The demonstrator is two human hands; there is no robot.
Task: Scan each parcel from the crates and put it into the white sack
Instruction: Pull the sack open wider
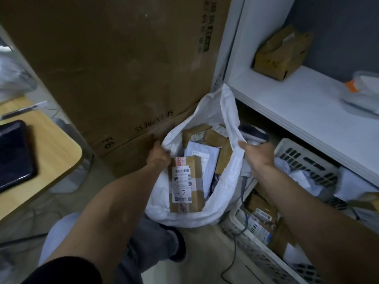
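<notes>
While open, sack (pixel 160 193) rim between fingers (pixel 162 153).

White sack (pixel 229 111) mouth open from above; carton (pixel 114 64) close behind, shelf (pixel 297 103) right, crate (pixel 307 160) beside.

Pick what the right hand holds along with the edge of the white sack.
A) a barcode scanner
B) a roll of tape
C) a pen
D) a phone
A: the right hand grips a corded scanner while also pinching the rim of the sack.

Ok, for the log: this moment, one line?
left hand grips sack rim | right hand grips rim and scanner | parcels inside
</notes>
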